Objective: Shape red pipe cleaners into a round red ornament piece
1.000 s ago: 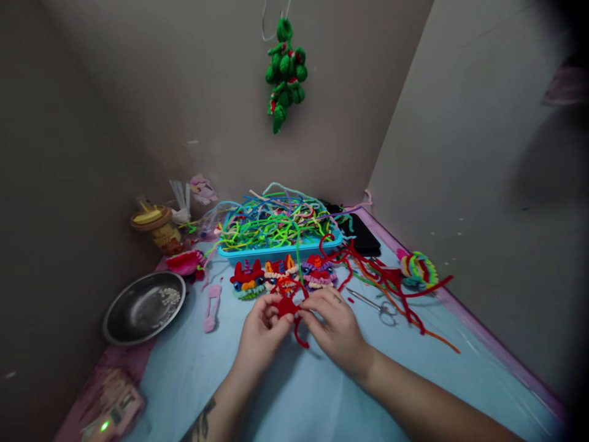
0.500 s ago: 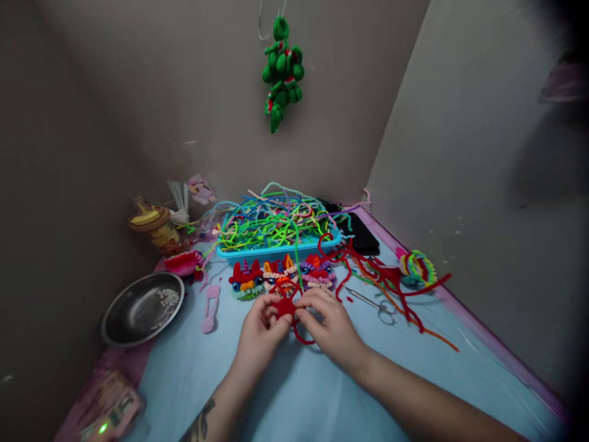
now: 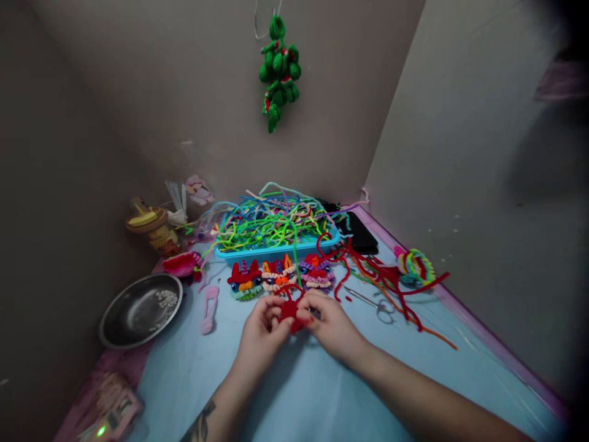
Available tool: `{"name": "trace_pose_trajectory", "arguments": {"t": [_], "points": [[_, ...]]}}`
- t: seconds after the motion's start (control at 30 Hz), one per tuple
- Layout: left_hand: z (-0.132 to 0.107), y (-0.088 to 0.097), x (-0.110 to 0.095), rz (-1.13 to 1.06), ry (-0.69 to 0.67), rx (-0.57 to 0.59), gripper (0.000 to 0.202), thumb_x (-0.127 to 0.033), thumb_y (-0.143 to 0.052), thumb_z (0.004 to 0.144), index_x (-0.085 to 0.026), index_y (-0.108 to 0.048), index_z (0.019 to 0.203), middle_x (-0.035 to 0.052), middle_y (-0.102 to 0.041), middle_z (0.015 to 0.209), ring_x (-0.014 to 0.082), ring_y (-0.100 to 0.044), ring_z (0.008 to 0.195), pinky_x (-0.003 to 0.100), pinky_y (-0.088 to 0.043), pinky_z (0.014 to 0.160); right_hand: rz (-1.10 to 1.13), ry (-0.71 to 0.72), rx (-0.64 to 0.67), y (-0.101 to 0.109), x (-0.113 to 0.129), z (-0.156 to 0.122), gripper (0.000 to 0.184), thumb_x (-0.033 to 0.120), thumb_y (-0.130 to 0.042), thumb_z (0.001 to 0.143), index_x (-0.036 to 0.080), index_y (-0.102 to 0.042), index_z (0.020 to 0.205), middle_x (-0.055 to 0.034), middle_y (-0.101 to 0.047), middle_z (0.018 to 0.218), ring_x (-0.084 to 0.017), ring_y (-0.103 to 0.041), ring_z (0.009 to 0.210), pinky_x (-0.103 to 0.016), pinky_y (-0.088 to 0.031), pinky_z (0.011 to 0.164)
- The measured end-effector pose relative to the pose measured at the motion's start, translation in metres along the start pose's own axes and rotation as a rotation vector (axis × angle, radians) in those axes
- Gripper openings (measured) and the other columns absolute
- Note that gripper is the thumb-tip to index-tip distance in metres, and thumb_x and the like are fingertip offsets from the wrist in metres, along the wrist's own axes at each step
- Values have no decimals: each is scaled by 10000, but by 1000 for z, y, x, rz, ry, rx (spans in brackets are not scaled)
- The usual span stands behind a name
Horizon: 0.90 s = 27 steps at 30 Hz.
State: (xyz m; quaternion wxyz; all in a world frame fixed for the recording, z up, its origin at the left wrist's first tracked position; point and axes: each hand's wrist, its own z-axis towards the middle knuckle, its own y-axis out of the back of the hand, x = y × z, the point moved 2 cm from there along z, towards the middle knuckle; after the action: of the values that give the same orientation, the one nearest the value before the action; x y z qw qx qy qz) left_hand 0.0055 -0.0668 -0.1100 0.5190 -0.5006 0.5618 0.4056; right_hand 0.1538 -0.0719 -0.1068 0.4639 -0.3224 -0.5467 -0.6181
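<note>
Plainly, both hands work at the centre of the dial, where a red fuzzy-stem piece (image 3: 289, 310) is held up just above the blue table cover (image 3: 197, 380). The left hand (image 3: 261, 325) pinches its left edge between thumb and bent fingers, probably to keep it steady. The right hand (image 3: 329, 319) pinches at its right edge, a blurred bit of red between thumb and fingers; this grip seems the one shaping the strand, though its exact hold is too blurred to tell. From ten round to one o'clock, just beyond the fingers, sit a mint-lipped face (image 3: 245, 279), an orange-eared face (image 3: 278, 273) and a purple face (image 3: 316, 273), perhaps lined up as patterns in plain sight. Behind them, at twelve, a blue tray (image 3: 276, 250) keeps the loose coloured stems (image 3: 276, 224) together. Scissors (image 3: 368, 304) lie at three, probably so that the right hand can reach them, with red stems (image 3: 391, 276) spread at two. At nine lies a pink clip (image 3: 209, 310), and farther out a metal bowl (image 3: 133, 313), whose walls likely stop its small pale pieces (image 3: 166, 304) scattering.
</note>
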Motion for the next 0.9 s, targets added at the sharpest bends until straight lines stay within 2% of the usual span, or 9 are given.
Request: {"name": "trace_pose_trajectory", "arguments": {"t": [0.1, 0.2, 0.27, 0.33, 0.43, 0.57, 0.67, 0.83, 0.9], "points": [[0, 2, -1, -25, 3, -26, 331, -238, -720, 620, -162, -529, 879, -57, -542, 622, 58, -461, 501, 173, -350, 498, 6, 28, -49, 3, 2, 1, 140, 160, -553, 772, 191, -610, 648, -11, -592, 709, -165, -546, 765, -280, -403, 731], [2, 6, -1, -79, 20, -73, 357, -260, -726, 619, -168, -513, 891, -46, -583, 638, 65, -496, 511, 177, -371, 513, -11, 128, -119, 6, 5, -1, 148, 108, -523, 776, 209, -622, 822, -37, -607, 863, -183, -539, 888, -313, -404, 816], [3, 7, 0, -122, 32, -92, 377, -267, -738, 608, -171, -502, 885, -44, -600, 638, 76, -534, 540, 181, -392, 538, -49, 229, -73, 5, 8, -4, 231, 66, -516, 757, 215, -605, 910, -48, -582, 929, -186, -521, 925, -320, -405, 829], [5, 9, 1, -161, 37, -108, 394, -267, -754, 593, -174, -498, 877, -50, -603, 626, 80, -556, 557, 181, -405, 558, -102, 313, 29, 1, 10, -7, 272, 50, -528, 744, 217, -594, 948, -50, -571, 934, -187, -511, 920, -317, -409, 815], [5, 9, 3, -223, 56, -111, 411, -265, -770, 578, -180, -492, 869, -64, -594, 591, 77, -558, 541, 179, -409, 560, -181, 372, 112, -5, 11, -10, 266, 37, -529, 738, 218, -582, 926, -37, -585, 870, -181, -507, 856, -298, -410, 753], [3, 7, 4, -297, 112, -40, 422, -257, -776, 579, -187, -466, 858, -27, -652, 654, 88, -573, 564, 195, -422, 573, -242, 427, 135, -10, 10, -13, 250, -3, -480, 713, 214, -548, 819, -16, -573, 765, -166, -485, 758, -272, -397, 685], [2, 7, 4, -303, 111, -37, 407, -262, -770, 595, -189, -452, 839, -16, -664, 680, 90, -572, 581, 199, -424, 583, -259, 455, 157, -11, 9, -14, 236, -4, -461, 701, 212, -521, 775, -14, -563, 745, -165, -478, 744, -279, -397, 692], [3, 8, 5, -167, 24, -84, 334, -262, -734, 633, -189, -461, 810, -68, -569, 558, 63, -480, 491, 171, -360, 510, -167, 456, 173, -11, 10, -15, 180, 41, -467, 750, 206, -538, 760, -18, -583, 725, -157, -502, 720, -281, -407, 689], [2, 7, 3, -58, -37, -89, 280, -240, -712, 650, -185, -475, 789, -87, -505, 522, 53, -425, 464, 162, -315, 475, -48, 376, 152, -9, 11, -14, 129, 97, -494, 785, 199, -558, 738, -17, -597, 719, -151, -531, 720, -281, -419, 703]]}}
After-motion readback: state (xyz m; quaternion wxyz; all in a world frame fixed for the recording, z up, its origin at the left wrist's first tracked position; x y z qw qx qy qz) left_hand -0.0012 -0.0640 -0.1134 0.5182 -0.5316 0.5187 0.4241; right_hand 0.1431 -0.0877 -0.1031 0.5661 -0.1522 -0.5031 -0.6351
